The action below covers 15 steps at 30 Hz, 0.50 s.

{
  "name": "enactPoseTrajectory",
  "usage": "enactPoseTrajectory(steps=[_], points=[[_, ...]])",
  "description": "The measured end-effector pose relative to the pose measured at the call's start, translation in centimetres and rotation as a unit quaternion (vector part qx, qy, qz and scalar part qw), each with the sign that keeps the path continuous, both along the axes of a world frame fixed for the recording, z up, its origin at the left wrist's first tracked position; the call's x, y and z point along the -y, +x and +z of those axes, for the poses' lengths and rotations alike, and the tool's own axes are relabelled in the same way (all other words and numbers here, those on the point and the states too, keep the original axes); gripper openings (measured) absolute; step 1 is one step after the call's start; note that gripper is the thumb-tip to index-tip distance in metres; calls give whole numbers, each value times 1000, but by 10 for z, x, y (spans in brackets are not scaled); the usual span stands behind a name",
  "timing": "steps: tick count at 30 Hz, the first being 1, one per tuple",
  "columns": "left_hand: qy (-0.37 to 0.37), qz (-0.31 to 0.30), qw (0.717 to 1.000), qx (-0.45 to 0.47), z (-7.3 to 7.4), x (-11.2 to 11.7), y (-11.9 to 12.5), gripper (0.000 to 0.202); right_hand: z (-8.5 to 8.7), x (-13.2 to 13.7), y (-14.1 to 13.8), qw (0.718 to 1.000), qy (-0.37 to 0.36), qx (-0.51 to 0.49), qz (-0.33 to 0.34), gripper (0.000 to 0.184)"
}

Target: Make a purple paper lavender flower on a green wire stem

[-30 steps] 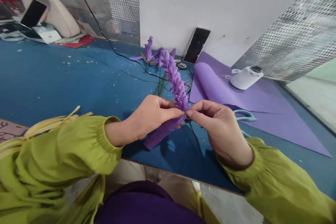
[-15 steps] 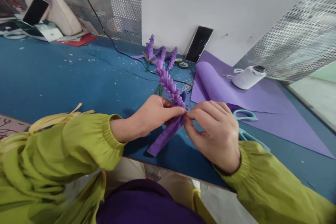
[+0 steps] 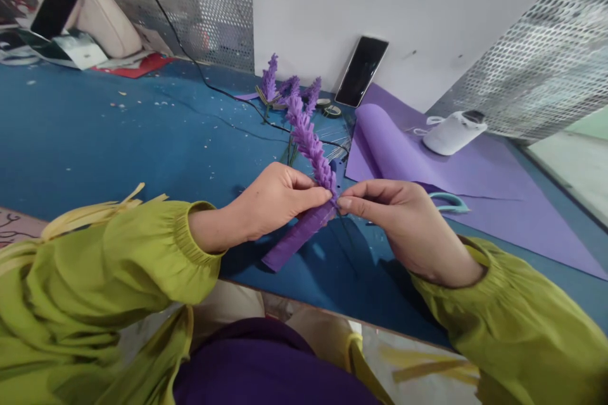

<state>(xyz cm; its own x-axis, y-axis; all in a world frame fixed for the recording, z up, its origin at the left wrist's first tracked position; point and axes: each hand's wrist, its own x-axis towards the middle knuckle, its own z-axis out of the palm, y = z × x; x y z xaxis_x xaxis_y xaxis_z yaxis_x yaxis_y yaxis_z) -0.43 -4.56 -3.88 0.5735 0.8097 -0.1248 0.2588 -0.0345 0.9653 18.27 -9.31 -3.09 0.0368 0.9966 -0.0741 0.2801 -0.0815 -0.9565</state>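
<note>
A purple paper lavender flower [image 3: 310, 144] slants up and away from my hands. My left hand [image 3: 280, 199] pinches its lower end between thumb and fingers. From there a purple paper strip [image 3: 297, 238] hangs down toward the table's front edge, partly covered by my left fingers. My right hand [image 3: 392, 218] is closed in a pinch at the base of the flower, where the strip meets it; its fingertips touch the strip's end. A thin dark stem shows faintly below my right fingertips.
Purple paper sheets [image 3: 479, 183] lie at right, with light-blue scissors [image 3: 449, 202] and a white pouch [image 3: 455, 134] on them. Finished purple flowers [image 3: 269, 78], tape rolls [image 3: 331, 111] and a phone [image 3: 361, 71] stand at the back. A black cable [image 3: 185, 47] crosses the blue table [image 3: 118, 139].
My right hand has turned flatter, its wrist shifting right and covering part of the scissors. The strip has swung slightly up. My left hand keeps its pinch on the flower.
</note>
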Motion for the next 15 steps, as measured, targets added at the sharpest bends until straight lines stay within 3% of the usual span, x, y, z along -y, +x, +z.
enactPoseTrajectory(steps=[8,15], points=[[48,-4,999,-19,-4,0,1,40,-6,-1,-6,1000,-27,0,0,20],[-32,9,999,13,-9,-1,3,32,-9,0,-10,1000,2,26,-11,13]])
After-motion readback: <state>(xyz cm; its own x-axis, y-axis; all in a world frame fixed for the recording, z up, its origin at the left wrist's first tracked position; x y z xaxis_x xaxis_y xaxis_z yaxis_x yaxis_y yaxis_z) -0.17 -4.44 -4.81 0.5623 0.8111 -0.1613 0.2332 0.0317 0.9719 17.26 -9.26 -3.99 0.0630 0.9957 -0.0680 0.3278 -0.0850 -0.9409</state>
